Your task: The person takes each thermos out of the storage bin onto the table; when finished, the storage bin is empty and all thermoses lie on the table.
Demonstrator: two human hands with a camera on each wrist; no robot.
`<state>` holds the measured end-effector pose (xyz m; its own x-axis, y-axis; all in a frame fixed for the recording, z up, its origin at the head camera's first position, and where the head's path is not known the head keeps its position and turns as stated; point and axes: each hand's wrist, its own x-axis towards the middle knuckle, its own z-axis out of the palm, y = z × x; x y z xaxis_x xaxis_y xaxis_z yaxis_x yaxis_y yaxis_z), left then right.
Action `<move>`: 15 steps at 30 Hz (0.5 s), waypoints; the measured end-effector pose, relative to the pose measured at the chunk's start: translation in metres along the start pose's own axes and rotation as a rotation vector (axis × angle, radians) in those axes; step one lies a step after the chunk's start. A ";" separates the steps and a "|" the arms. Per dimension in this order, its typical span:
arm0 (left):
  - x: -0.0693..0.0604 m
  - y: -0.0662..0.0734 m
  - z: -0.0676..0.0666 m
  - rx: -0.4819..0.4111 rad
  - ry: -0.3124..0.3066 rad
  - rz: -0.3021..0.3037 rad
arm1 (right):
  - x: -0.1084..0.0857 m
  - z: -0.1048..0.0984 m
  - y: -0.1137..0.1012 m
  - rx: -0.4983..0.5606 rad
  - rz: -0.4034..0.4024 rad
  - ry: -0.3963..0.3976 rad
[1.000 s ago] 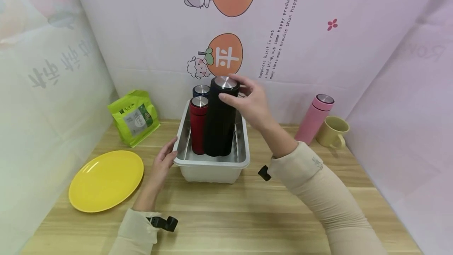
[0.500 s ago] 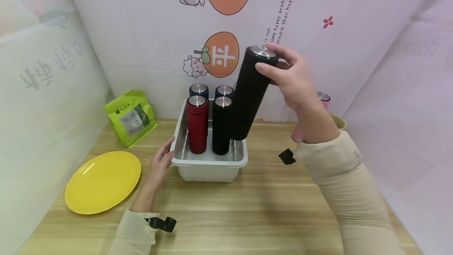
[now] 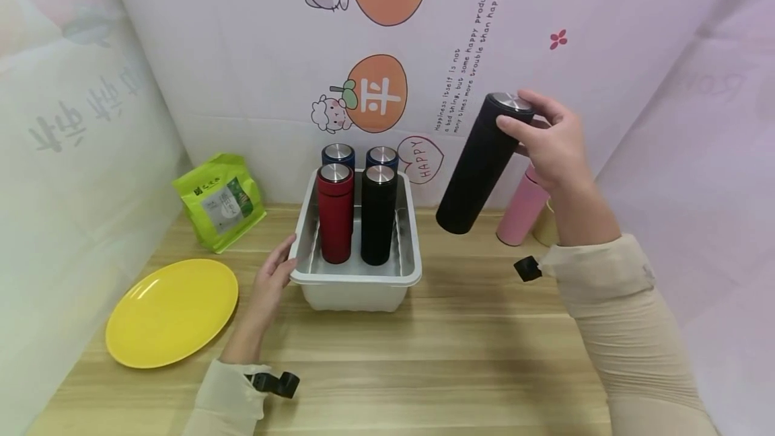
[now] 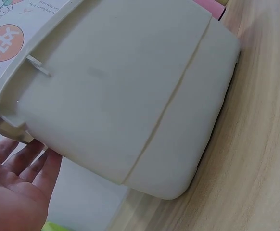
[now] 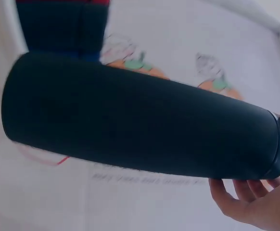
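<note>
My right hand point(image 3: 554, 143) grips a black vacuum flask point(image 3: 481, 170) around its steel-topped lid. The flask hangs tilted, its base toward the lower left, off to the right of a light grey plastic bin point(image 3: 357, 280). In the right wrist view, the flask body point(image 5: 135, 115) spans the picture, with fingers point(image 5: 226, 199) below the lid end. My left hand point(image 3: 275, 281) holds the bin's left front rim; the left wrist view has its fingers point(image 4: 46, 171) beneath the rim edge. Upright in the bin stand a red flask point(image 3: 336, 221), another black flask point(image 3: 378, 221) and two blue flasks behind them.
A pink flask point(image 3: 521, 210) and a yellow mug point(image 3: 547, 226) stand at the back right, the mug partly hidden by my right arm. To the left lie a yellow plate point(image 3: 172, 313) and a green pouch point(image 3: 220, 204). Printed cloth walls enclose the wooden table point(image 3: 424, 369).
My right hand has lifted the black flask out of the bin and carried it to the right, lowering it slightly lately. My left hand stays at the bin's rim.
</note>
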<state>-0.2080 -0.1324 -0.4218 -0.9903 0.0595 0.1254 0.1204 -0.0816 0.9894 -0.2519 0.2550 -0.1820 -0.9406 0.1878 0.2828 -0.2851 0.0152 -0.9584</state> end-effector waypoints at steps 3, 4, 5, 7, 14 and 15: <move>0.000 0.000 0.001 -0.003 -0.002 0.001 | 0.006 -0.012 0.015 -0.042 0.021 0.044; 0.000 0.000 0.001 -0.004 -0.002 0.000 | 0.009 -0.016 0.020 -0.075 0.030 0.060; 0.000 0.000 0.001 -0.003 -0.001 -0.002 | 0.011 -0.019 0.026 -0.107 0.038 0.076; 0.000 0.001 0.001 -0.004 0.002 -0.005 | 0.016 -0.025 0.038 -0.199 0.047 0.110; 0.000 0.002 0.000 -0.008 0.005 -0.014 | 0.030 -0.039 0.084 -0.476 0.016 0.216; 0.000 0.002 0.000 -0.007 0.004 -0.016 | 0.031 -0.040 0.090 -0.478 0.017 0.231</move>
<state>-0.2081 -0.1324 -0.4198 -0.9924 0.0568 0.1092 0.1040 -0.0878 0.9907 -0.2995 0.3014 -0.2609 -0.8639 0.4025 0.3026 -0.1033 0.4465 -0.8888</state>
